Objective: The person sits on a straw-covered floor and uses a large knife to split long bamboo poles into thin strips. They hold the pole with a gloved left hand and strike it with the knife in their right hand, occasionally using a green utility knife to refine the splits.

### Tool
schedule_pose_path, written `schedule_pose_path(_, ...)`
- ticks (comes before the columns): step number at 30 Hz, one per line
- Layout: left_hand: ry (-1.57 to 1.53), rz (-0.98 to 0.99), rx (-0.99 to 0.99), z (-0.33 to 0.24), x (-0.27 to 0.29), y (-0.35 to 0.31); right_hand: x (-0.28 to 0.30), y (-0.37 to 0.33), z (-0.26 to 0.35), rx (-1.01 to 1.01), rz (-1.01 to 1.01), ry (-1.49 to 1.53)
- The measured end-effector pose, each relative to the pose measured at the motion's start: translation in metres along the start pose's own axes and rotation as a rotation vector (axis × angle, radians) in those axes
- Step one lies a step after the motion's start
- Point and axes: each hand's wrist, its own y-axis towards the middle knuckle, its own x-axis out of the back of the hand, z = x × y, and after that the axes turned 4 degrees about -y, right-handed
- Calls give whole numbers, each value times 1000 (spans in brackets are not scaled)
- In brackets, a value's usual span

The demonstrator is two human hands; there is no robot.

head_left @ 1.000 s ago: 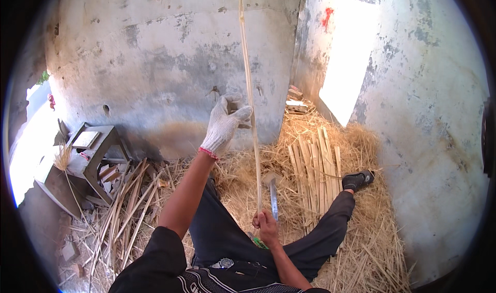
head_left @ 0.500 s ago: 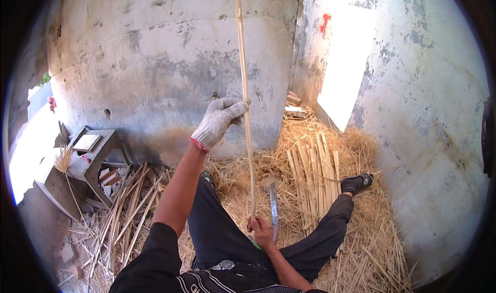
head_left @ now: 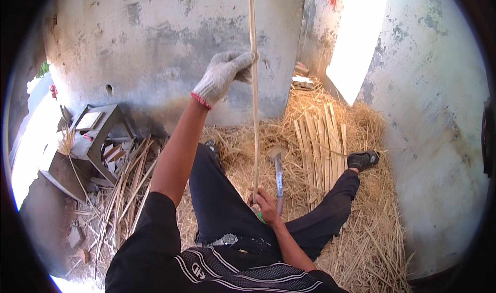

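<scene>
A long, thin, pale strip, looking like split bamboo (head_left: pixel 255 122), runs almost upright before me and leaves the top of the view. My left hand (head_left: pixel 221 76), in a white knitted glove with a red cuff, is closed on it at about face height, the arm stretched forward. Low between my thighs, my bare right hand (head_left: pixel 267 208) is closed round the strip's bottom end. Something small and green shows under that hand; its kind is hidden. Just right of the right hand, a long metal blade (head_left: pixel 279 177) lies over the straw, its near end partly hidden.
Split bamboo slats (head_left: pixel 323 148) lie side by side on straw (head_left: pixel 240 138) near my right foot (head_left: pixel 363 160). To the left stand a worn wooden stool-like frame (head_left: pixel 98 138) and a heap of loose strips (head_left: pixel 121 189). Plastered walls (head_left: pixel 170 55) close in ahead and right.
The view has tipped down slightly, so the floor and slats sit higher. Both hands keep their hold on the strip, which now stands more upright.
</scene>
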Motion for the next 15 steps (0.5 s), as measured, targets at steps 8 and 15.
schedule_pose_path(8, -35, -33, -2, 7, -5, 5, 3, -6, 15, 48, 50, -15)
schedule_pose_path(15, 226, 52, 87, 34, -15, -22, -3, -7, 12, 58, -49, 48)
